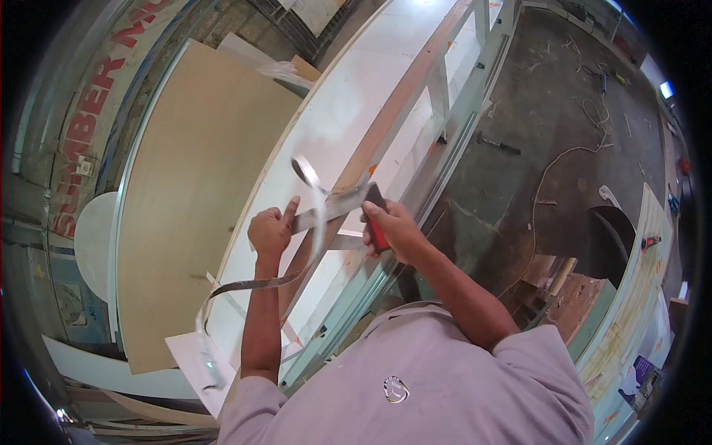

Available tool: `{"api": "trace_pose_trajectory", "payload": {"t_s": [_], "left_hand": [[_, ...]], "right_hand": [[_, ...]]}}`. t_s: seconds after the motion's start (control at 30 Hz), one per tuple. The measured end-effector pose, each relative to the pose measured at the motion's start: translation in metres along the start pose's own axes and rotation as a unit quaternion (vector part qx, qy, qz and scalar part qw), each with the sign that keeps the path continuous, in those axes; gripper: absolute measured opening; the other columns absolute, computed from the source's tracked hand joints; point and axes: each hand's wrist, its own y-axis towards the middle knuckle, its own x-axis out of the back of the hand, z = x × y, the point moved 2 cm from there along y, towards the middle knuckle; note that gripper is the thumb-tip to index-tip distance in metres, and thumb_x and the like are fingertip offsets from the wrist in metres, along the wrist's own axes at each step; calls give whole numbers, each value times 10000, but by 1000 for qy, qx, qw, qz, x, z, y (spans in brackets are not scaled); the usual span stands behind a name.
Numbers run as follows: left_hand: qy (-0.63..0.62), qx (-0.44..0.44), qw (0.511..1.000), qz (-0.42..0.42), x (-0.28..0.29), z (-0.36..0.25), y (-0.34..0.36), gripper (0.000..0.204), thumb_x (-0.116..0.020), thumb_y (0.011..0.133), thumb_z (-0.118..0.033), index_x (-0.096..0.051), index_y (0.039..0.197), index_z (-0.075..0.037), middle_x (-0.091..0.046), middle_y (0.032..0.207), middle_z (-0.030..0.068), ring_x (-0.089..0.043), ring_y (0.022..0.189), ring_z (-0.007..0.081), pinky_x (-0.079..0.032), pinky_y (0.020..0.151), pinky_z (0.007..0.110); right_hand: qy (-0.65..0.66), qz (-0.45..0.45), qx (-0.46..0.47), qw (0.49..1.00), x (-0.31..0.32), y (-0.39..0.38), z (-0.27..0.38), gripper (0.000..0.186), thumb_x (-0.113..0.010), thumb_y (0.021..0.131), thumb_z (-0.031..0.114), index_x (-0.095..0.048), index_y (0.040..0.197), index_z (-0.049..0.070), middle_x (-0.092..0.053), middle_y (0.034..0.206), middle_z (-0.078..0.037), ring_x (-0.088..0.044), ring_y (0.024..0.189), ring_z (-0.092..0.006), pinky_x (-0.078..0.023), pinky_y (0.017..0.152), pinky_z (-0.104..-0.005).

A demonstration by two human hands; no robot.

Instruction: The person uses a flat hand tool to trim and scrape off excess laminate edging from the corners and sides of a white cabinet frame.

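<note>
A long, thin, curling strip (253, 284), pale and shiny on one face and dark on the other, loops in front of me over the white panel. My left hand (271, 232) is closed at one end of a flat grey stretch of it, thumb raised. My right hand (397, 231) grips a red-and-black hand tool (379, 236), whose exact kind I cannot make out. The grey stretch runs between the left fingers and the tool's dark top. Beneath both hands lies the large white panel (337, 96) with a brown wooden rail and white uprights along it.
A big tan board (200, 193) leans on the left. On the grey floor to the right lie a hammer (498, 144), a long cable (545, 174) and scraps. A wooden box (578, 304) and a long panel (630, 282) stand at lower right.
</note>
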Motion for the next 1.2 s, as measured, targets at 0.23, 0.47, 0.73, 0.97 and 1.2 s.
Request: {"api": "trace_pose_trajectory", "payload": {"t_s": [0.23,0.47,0.73,0.97,1.2], "left_hand": [[-43,-2,998,-35,-11,-34,19,743,-641,846,-711,-605,517,-46,-526,469,148,-517,445,337,-406,488,470],[21,-33,999,-16,-11,-73,10,771,-604,856,-735,-681,619,-6,-632,570,180,-644,549,363,-481,540,485],[-32,8,999,-7,-13,-64,38,784,-613,848,-738,-602,518,-27,-553,485,148,-530,451,320,-414,481,458],[-6,6,1000,-13,-20,-88,68,805,-602,848,-756,-592,512,-24,-549,491,178,-543,466,355,-411,496,487],[4,-62,997,-48,-32,-106,55,770,-620,845,-730,-629,538,-24,-561,505,180,-557,470,366,-441,506,469]], "right_hand": [[17,-3,-5,1000,28,6,21,343,-553,1044,369,-521,1016,29,-613,674,-90,-616,492,-204,-505,442,-344],[30,-30,-1,999,48,-6,27,349,-548,1046,371,-529,999,26,-616,678,-90,-608,492,-194,-512,446,-346],[13,9,12,1000,48,18,44,342,-565,1036,372,-539,1011,32,-610,663,-77,-606,483,-203,-493,452,-338],[7,-16,18,1000,61,35,72,350,-532,1051,362,-504,1009,16,-604,672,-99,-605,475,-210,-490,425,-353],[30,-21,-3,999,85,16,75,344,-523,1056,347,-508,1014,6,-616,675,-106,-607,479,-209,-479,422,-354]]}}
